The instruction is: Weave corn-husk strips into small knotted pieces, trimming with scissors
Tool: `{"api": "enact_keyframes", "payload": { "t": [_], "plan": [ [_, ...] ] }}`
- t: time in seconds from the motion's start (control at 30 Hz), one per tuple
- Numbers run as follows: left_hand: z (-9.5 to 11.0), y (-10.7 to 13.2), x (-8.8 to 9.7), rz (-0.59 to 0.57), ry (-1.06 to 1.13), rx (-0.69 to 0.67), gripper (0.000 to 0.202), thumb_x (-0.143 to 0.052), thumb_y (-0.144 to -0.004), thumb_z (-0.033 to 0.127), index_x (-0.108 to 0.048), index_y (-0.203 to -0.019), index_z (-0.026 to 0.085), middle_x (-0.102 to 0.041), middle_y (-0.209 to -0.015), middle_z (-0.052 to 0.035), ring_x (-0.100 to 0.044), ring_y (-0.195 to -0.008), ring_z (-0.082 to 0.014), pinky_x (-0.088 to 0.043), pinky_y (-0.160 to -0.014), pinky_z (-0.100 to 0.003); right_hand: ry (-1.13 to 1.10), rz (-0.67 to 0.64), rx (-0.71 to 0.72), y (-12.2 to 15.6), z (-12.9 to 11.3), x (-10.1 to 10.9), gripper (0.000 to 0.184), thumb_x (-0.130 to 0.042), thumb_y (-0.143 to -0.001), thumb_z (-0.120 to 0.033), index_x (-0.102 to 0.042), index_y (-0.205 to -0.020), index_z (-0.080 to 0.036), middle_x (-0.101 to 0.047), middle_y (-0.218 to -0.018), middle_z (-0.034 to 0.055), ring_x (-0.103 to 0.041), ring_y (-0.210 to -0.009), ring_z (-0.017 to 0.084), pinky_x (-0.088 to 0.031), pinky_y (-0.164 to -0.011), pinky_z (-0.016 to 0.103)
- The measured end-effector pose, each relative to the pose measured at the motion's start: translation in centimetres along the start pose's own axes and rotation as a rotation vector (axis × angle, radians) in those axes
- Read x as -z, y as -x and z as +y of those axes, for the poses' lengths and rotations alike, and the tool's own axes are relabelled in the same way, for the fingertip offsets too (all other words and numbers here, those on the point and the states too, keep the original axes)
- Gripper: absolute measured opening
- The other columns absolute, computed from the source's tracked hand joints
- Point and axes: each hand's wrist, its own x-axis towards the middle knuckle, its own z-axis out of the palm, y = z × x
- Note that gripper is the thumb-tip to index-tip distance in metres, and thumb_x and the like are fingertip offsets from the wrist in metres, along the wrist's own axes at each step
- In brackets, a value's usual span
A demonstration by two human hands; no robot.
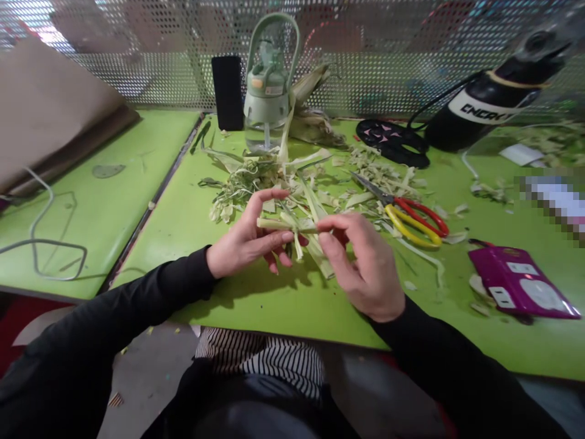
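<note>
Pale green corn husk strips (274, 224), crossed over one another, are held between my two hands above the table's front half. My left hand (251, 238) pinches the crossing with thumb and fingers, its other fingers curled beneath. From the right, my right hand (365, 262) grips an end of the strips between thumb and forefinger. A wider husk strip (313, 198) slants behind the crossing, and whether it is joined to it I cannot tell. Just beyond my hands lies a pile of husk shreds (249, 183). Scissors (406, 216) with red and yellow handles rest right of the pile.
A water bottle (267, 110), a phone (228, 91) and dry husks (315, 122) stand against the mesh screen (183, 73). To the right are a black bottle (479, 113), a black controller-like object (393, 140) and a purple power strip (523, 280). Brown paper (55, 110) and bent wire (85, 262) lie left.
</note>
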Motion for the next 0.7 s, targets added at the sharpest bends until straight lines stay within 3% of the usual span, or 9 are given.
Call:
{"api": "enact_keyframes", "payload": {
  "t": [0.1,0.17,0.27,0.4,0.53,0.7],
  "plan": [
    [0.0,0.0,0.3,-0.109,-0.033,-0.038,0.034,-0.062,-0.092,0.033,-0.041,-0.115,0.019,-0.063,-0.089,-0.0024,-0.071,-0.069,-0.0132,-0.057,-0.051,-0.018,0.049,-0.040,0.079,-0.2,0.6,0.0,0.023,-0.055,-0.096,-0.027,-0.059,-0.115,-0.014,-0.069,-0.108,0.0130,-0.062,-0.098,0.025,-0.050,-0.079,0.038],
    [-0.2,0.0,0.4,-0.164,-0.065,-0.063,0.023,-0.060,-0.093,0.028,-0.048,-0.108,0.017,-0.061,-0.092,-0.0031,-0.069,-0.072,-0.0108,-0.057,-0.054,-0.016,0.071,-0.075,0.136,-0.1,0.8,-0.3,0.017,-0.055,-0.096,-0.027,-0.062,-0.106,-0.015,-0.071,-0.094,0.0095,-0.063,-0.087,0.023,-0.048,-0.074,0.037],
    [-0.5,0.2,0.5,-0.175,-0.106,-0.109,0.024,-0.067,-0.089,0.022,-0.052,-0.106,0.015,-0.061,-0.090,-0.0009,-0.066,-0.067,-0.0063,-0.056,-0.060,-0.016,0.096,-0.040,0.182,0.1,0.7,-0.4,0.011,-0.057,-0.095,-0.024,-0.062,-0.093,-0.015,-0.068,-0.077,0.0055,-0.058,-0.068,0.019,-0.044,-0.064,0.033],
    [0.0,0.5,0.6,-0.222,-0.166,-0.147,0.024,-0.070,-0.085,0.019,-0.054,-0.103,0.015,-0.062,-0.085,-0.0010,-0.063,-0.065,-0.0061,-0.052,-0.060,-0.016,0.074,-0.073,0.192,0.3,0.1,-0.1,0.010,-0.057,-0.096,-0.023,-0.060,-0.088,-0.017,-0.065,-0.072,0.0042,-0.056,-0.065,0.016,-0.044,-0.062,0.030],
    [0.7,0.7,0.6,-0.250,-0.221,-0.157,0.020,-0.068,-0.086,0.017,-0.056,-0.102,0.014,-0.064,-0.089,-0.0037,-0.064,-0.074,-0.0082,-0.053,-0.068,-0.017,-0.012,-0.160,0.162,0.4,-0.1,0.3,0.013,-0.050,-0.099,-0.024,-0.055,-0.089,-0.018,-0.063,-0.073,0.0031,-0.056,-0.064,0.014,-0.044,-0.058,0.027],
    [0.6,1.0,0.6,-0.259,-0.164,-0.059,0.013,-0.064,-0.089,0.016,-0.055,-0.099,0.013,-0.065,-0.088,-0.0038,-0.067,-0.069,-0.0079,-0.056,-0.064,-0.017,-0.009,-0.184,0.156,0.5,0.2,0.1,0.014,-0.049,-0.099,-0.027,-0.054,-0.089,-0.019,-0.061,-0.071,0.0018,-0.056,-0.062,0.014,-0.042,-0.056,0.027]
  ]
}}
